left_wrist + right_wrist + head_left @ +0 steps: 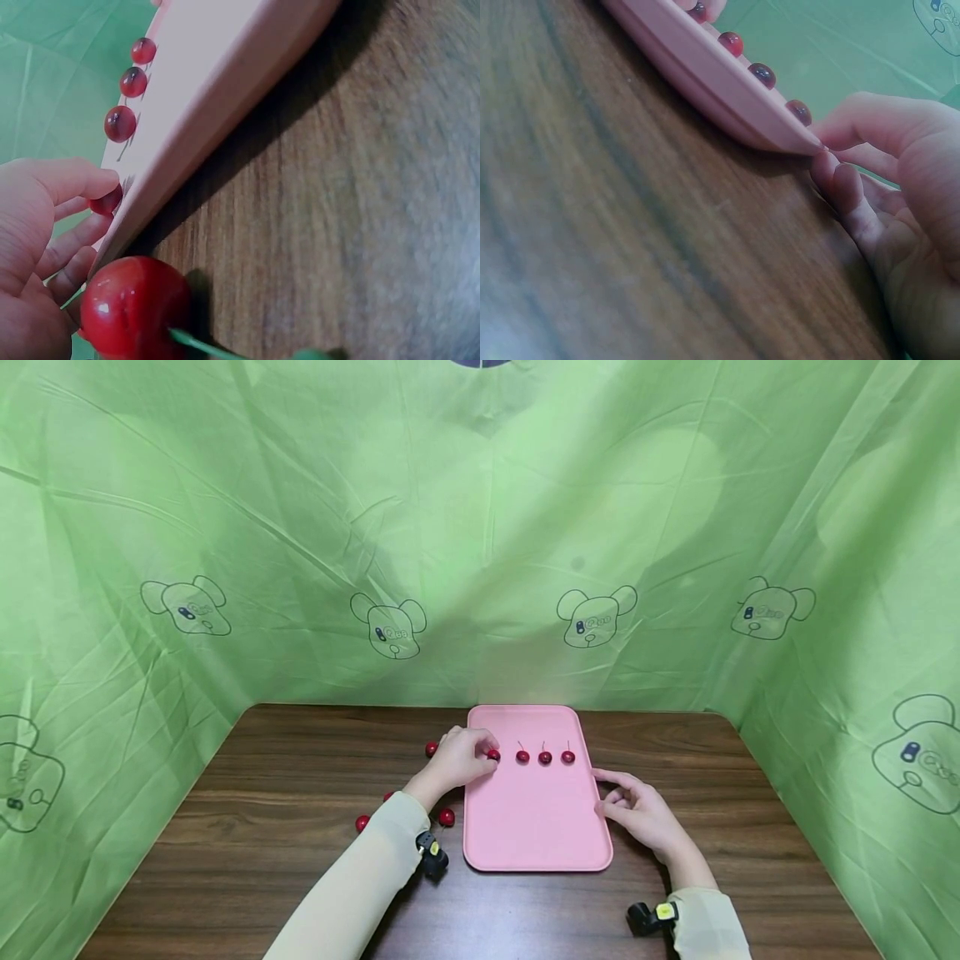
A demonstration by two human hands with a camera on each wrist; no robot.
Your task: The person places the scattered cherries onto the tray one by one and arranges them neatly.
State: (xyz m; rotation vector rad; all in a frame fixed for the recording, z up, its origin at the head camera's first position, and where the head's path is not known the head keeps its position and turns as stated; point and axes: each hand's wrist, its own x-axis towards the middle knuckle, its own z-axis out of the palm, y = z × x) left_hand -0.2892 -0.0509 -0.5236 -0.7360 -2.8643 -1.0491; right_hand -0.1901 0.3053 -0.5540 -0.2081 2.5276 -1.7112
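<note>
I count one pink rounded-rectangle tray (538, 831), one brown wood-grain surface (285, 793), eight visible glossy round red cherries (545, 758), four on or over the tray, four beside, one bare left hand (459, 756), one bare right hand (641, 814), two black wrist cameras (433, 863), six dark-outlined animal heads (390, 631).

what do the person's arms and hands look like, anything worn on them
The left sleeve and right sleeve are pale cream and reach the wrists. A small, blocky black left device and a similar right device sit by the cuffs, each with a yellow patch. The left hand and right hand are bare, with no gloves.
</note>
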